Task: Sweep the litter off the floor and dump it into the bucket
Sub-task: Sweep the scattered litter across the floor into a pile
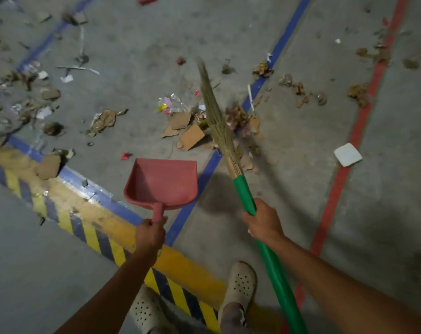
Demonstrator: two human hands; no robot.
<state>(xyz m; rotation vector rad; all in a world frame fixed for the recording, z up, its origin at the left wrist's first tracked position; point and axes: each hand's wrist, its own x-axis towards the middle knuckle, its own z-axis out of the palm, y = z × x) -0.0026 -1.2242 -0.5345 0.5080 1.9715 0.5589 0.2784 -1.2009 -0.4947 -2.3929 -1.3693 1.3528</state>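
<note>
A: Caught mid-sweep here. Had the long broom with the green plastic handle and straw bristles [228, 150] in the right hand [262, 221], with fingers wrapped tight round the green sleeve and the head down in the heap of torn brown cardboard scraps and dry leaves [191, 135] at 12 o'clock. Any tips for doing this bit properly?

B: Needed the red plastic dustpan [165, 183] down first, probably. Held it by the stub handle in the left hand [150, 235], with fingers closed round it, but seemed to hover it at about 11 o'clock from the feet, short of the heap, with the lip pointed away. Should've set that lip flat on the grey concrete floor [132, 44] just shy of the heap. Then dragged short strokes back toward 6 o'clock, with bristles kept low so as not to flick the light stuff about.

A: And the pan, loaded yet?

B: Nope, looked bare inside, nothing but red plastic. Couldn't spot the bucket anywhere in shot either. Left plenty more scattered too: from 9 round to 11 o'clock, past the blue floor line [277, 51] toward 2, plus a flat white square piece [348, 154] near 3.
</note>
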